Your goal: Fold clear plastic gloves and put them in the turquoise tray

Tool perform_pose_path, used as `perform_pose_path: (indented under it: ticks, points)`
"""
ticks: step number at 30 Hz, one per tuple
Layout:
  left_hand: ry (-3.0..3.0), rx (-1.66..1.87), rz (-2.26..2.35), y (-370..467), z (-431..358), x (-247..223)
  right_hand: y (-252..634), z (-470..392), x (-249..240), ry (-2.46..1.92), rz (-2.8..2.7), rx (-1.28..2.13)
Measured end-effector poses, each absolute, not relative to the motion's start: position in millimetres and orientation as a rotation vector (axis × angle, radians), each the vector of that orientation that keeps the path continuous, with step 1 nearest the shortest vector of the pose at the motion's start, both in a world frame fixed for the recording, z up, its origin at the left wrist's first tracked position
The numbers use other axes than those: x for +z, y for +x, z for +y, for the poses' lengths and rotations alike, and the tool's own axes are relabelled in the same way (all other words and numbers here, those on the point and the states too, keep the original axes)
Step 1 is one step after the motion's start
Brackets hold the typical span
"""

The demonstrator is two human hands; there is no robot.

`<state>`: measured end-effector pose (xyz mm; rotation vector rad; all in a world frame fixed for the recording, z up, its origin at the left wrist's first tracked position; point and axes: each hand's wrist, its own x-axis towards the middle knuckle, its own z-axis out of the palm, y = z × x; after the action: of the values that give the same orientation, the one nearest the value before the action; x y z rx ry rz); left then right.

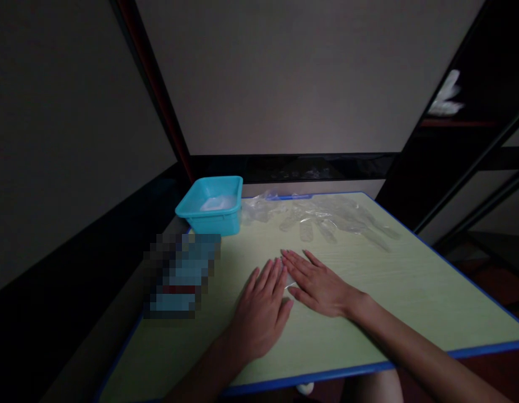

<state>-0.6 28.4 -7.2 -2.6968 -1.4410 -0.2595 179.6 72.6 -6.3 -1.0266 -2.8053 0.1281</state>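
Note:
My left hand [262,313] lies palm down near the middle of the table [347,347], fingers stretched forward. To its right, my right hand [320,284] is flat too, with its fingertips close to those of the left. Between the hands, a small piece of clear plastic [289,281] shows on the tabletop, mostly covered by the fingers. Its full shape is hidden. Beyond the hands, thin clear plastic gloves [343,217] are spread out with their finger parts toward me.
A turquoise plastic basin [215,221] with something whitish inside stands at the back left. In front of it lies a pixelated flat object [183,277]. Crumpled clear plastic [263,207] sits beside the basin. A pale wall panel [293,78] rises behind the blue-edged table.

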Motion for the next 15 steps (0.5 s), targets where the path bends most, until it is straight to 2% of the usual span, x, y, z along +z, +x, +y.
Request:
perform_pose_path:
  ticks: [15]
  points:
    - [-2.774, -0.320, -1.474, -10.5, 32.9, -8.2, 184.9, 72.9, -4.6, -1.016, -2.786, 0.170]
